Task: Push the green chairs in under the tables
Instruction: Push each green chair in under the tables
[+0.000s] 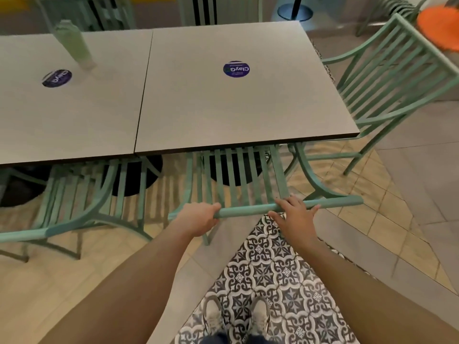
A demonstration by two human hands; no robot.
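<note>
Two grey square tables stand side by side, the right table (243, 100) directly ahead and the left table (74, 115) beside it. A green slatted chair (248, 184) sits in front of the right table, its seat partly under the tabletop. My left hand (198, 218) is wrapped around the chair's top rail. My right hand (296, 214) rests on the same rail with fingers spread over it. A second green chair (82, 194) stands at the left table, its seat partly under. A third green chair (387, 80) stands at the right table's right side, outside it.
A green bottle (73, 43) stands on the left table. Each table carries a round blue sticker (236, 69). More green chairs (218, 8) stand along the far side. An orange stool (439, 28) is at the top right. Patterned tiles (273, 281) lie under my feet.
</note>
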